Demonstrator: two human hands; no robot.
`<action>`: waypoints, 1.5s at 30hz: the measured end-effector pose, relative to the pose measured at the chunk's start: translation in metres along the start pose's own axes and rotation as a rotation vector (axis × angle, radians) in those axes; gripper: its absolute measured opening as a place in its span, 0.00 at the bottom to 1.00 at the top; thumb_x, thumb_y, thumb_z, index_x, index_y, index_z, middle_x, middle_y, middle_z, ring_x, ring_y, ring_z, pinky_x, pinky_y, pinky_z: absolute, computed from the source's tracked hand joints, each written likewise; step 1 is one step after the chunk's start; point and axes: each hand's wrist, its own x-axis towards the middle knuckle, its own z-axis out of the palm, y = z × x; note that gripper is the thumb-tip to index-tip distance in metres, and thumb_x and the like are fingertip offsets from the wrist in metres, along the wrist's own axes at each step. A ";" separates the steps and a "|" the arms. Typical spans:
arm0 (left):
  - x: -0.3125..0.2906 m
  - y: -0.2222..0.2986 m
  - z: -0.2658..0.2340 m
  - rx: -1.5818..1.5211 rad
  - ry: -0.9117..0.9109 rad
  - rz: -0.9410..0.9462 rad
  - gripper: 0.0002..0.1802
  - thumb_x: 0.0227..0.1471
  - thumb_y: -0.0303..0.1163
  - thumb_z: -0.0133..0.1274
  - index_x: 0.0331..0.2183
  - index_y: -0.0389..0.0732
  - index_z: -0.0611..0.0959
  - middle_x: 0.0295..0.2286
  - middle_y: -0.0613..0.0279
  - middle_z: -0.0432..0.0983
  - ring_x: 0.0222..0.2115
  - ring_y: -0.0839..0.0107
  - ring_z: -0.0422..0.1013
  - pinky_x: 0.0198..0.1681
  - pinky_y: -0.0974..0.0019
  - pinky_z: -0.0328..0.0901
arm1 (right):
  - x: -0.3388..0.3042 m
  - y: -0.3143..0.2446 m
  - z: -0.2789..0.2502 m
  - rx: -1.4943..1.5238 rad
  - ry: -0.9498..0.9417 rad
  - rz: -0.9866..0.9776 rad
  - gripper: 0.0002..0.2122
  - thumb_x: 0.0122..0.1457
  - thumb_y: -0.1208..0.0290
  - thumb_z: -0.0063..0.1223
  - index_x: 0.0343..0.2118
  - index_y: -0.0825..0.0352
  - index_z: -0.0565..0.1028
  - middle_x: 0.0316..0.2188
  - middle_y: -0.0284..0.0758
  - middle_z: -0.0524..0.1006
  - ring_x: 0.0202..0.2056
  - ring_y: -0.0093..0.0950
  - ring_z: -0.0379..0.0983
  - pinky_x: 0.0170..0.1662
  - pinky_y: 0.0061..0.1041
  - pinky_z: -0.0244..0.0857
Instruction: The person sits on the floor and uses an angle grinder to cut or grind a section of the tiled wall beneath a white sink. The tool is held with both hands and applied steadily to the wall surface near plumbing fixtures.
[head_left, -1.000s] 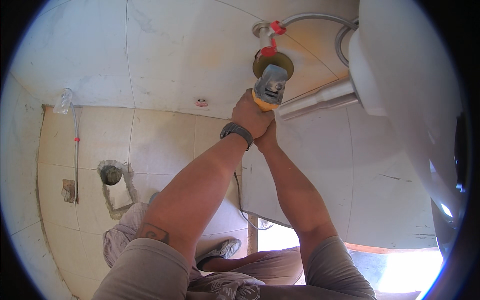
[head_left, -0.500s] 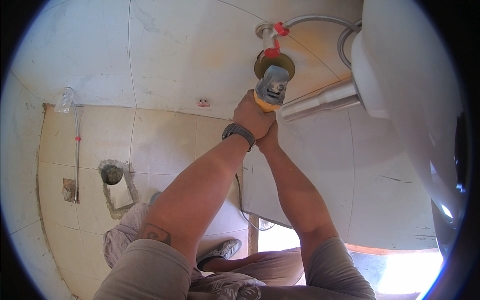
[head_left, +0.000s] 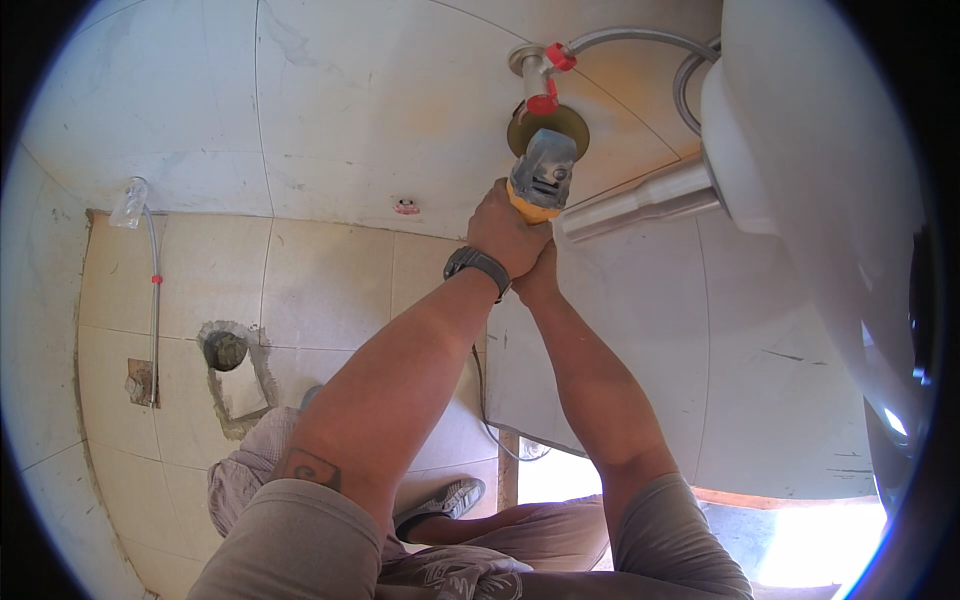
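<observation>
An angle grinder (head_left: 545, 172) with a grey head and a yellow body is held out against the pale tiled wall. Its round disc (head_left: 572, 125) lies close to the wall, just below a metal angle valve (head_left: 536, 80) with red parts. My left hand (head_left: 503, 232), a dark watch at its wrist, wraps round the yellow body behind the head. Farther back, my right hand (head_left: 540, 275) closes on the grinder's rear part; its fingers are mostly hidden behind the left hand.
A braided hose (head_left: 640, 36) runs from the valve toward a white basin (head_left: 800, 150), whose metal drain pipe (head_left: 640, 205) juts out right of the grinder. A cord (head_left: 480, 390) hangs below my hands. At left are a floor hole (head_left: 225, 350) and another hose (head_left: 155, 300).
</observation>
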 end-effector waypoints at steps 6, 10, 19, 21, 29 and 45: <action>0.000 0.001 -0.002 -0.022 0.003 0.008 0.41 0.42 0.49 0.75 0.49 0.33 0.76 0.40 0.40 0.84 0.43 0.42 0.80 0.49 0.48 0.75 | 0.003 0.018 0.004 0.115 -0.017 -0.006 0.24 0.66 0.76 0.60 0.62 0.66 0.64 0.59 0.35 0.73 0.58 0.25 0.72 0.59 0.30 0.72; 0.000 0.004 -0.003 -0.030 0.001 -0.006 0.41 0.42 0.50 0.75 0.49 0.32 0.76 0.40 0.40 0.84 0.44 0.42 0.80 0.48 0.48 0.75 | 0.007 0.018 0.006 0.297 0.010 -0.005 0.25 0.65 0.76 0.61 0.62 0.66 0.64 0.59 0.35 0.73 0.58 0.26 0.72 0.59 0.30 0.72; -0.004 0.008 -0.007 0.005 -0.057 -0.006 0.40 0.42 0.46 0.72 0.49 0.32 0.75 0.41 0.39 0.83 0.44 0.41 0.80 0.50 0.47 0.74 | -0.012 -0.018 -0.005 -0.058 0.060 0.031 0.32 0.54 0.72 0.75 0.60 0.67 0.68 0.56 0.36 0.76 0.57 0.27 0.74 0.58 0.30 0.70; -0.007 0.004 -0.007 0.022 -0.094 -0.040 0.39 0.42 0.44 0.72 0.50 0.32 0.75 0.41 0.40 0.83 0.44 0.41 0.80 0.50 0.47 0.74 | -0.017 -0.016 0.000 0.031 0.059 0.103 0.32 0.54 0.70 0.75 0.59 0.68 0.68 0.56 0.37 0.77 0.58 0.29 0.74 0.59 0.31 0.70; -0.016 0.000 -0.005 0.095 0.001 -0.071 0.36 0.43 0.42 0.71 0.49 0.34 0.75 0.42 0.42 0.82 0.45 0.44 0.80 0.51 0.46 0.74 | -0.019 -0.010 -0.001 0.225 -0.078 0.071 0.33 0.55 0.71 0.74 0.61 0.69 0.67 0.58 0.38 0.75 0.58 0.28 0.72 0.58 0.31 0.70; -0.013 0.007 -0.009 0.030 0.057 -0.150 0.35 0.42 0.42 0.73 0.47 0.34 0.75 0.41 0.41 0.82 0.45 0.43 0.80 0.49 0.47 0.74 | -0.003 -0.021 -0.015 0.116 -0.187 0.107 0.32 0.56 0.69 0.73 0.61 0.69 0.69 0.59 0.39 0.76 0.58 0.29 0.74 0.59 0.31 0.70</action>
